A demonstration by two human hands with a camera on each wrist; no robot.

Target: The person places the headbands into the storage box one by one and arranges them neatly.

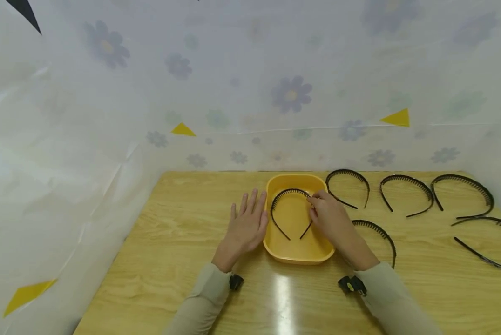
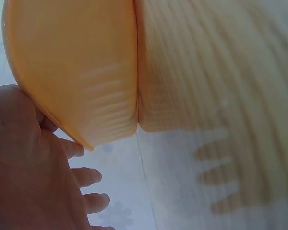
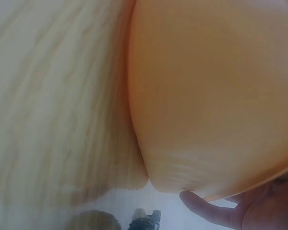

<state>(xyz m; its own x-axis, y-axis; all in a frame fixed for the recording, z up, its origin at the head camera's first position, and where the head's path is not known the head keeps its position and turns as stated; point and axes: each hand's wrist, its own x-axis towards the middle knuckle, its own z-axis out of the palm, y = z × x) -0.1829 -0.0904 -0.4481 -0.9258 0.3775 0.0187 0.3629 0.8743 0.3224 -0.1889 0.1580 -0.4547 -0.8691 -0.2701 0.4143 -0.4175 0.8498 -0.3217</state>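
A black toothed headband (image 1: 291, 190) lies within a yellow plastic tray (image 1: 298, 260), its curve toward the back and its two ends toward me. My right hand (image 1: 334, 218) reaches over the tray's right rim and pinches the headband's right side between thumb and fingers. At the tray's left rim rests my left hand (image 1: 245, 228), fingers straight and pointing away from me. In the left wrist view, that hand (image 2: 33, 163) sits along the rim of the tray (image 2: 72, 57). The right wrist view shows mostly the tray's outer wall (image 3: 216, 96), with part of the right hand (image 3: 266, 206) low at the right; the headband is hidden there.
Several more black headbands lie on the wooden table (image 1: 183, 242) to the right: one by the tray's back corner (image 1: 365, 179), others farther right (image 1: 407, 177), and one partly behind my right forearm (image 1: 376, 226). A flower-patterned white sheet (image 1: 242, 93) stands behind the table.
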